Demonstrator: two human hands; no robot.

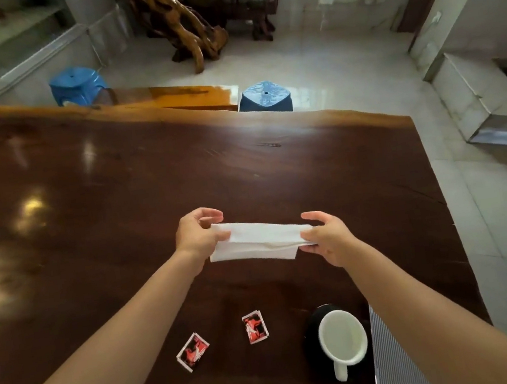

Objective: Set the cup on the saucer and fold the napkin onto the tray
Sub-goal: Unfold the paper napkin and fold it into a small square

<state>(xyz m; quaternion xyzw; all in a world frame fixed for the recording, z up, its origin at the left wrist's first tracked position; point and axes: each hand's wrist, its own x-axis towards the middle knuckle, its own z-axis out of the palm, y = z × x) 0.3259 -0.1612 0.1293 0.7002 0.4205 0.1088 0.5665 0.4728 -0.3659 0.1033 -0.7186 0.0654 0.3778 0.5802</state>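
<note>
Napkin (257, 240): white, partly folded into a long band, held above the table (115, 184) at centre frame. Left hand (198, 233): fingers pinching the napkin's left end. Right hand (327, 237): fingers pinching the right end. Cup (342, 339): white, handle toward the bottom edge, standing on a dark saucer (312, 338), lower right of frame. Striped tray (394, 363): just right of the saucer, partly hidden by the right forearm. Two red-and-black sachets (193, 352), lower centre. Two blue stools (76, 83) beyond the table's far edge.

Likely home tearoom: slab wood table (178, 169), root carving (181, 24), plastic stools (77, 84).
</note>
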